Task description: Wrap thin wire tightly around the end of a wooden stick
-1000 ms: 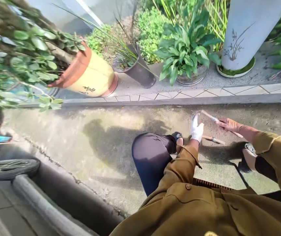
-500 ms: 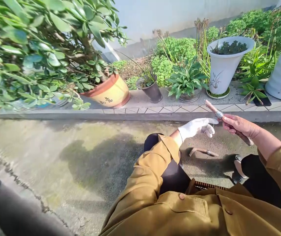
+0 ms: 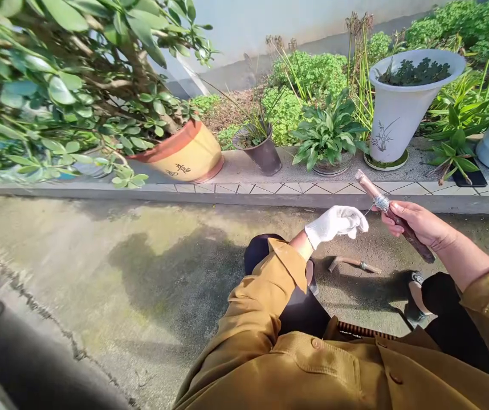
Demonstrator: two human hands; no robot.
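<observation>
The right hand [image 3: 419, 223], bare, is gripping a thick stick [image 3: 368, 187] that is slanting above the ground [image 3: 163, 267], its upper end pointing toward the ledge [image 3: 296, 188]. Wire [image 3: 381, 203] is winding around the stick just beyond the fingers. The left hand [image 3: 337, 224], in a white glove, is curling closed, pinching the wire's loose strand. A bent, wire-bound second stick [image 3: 349, 261] is lying on the ground below the hands. Potted plants are standing along the ledge.
</observation>
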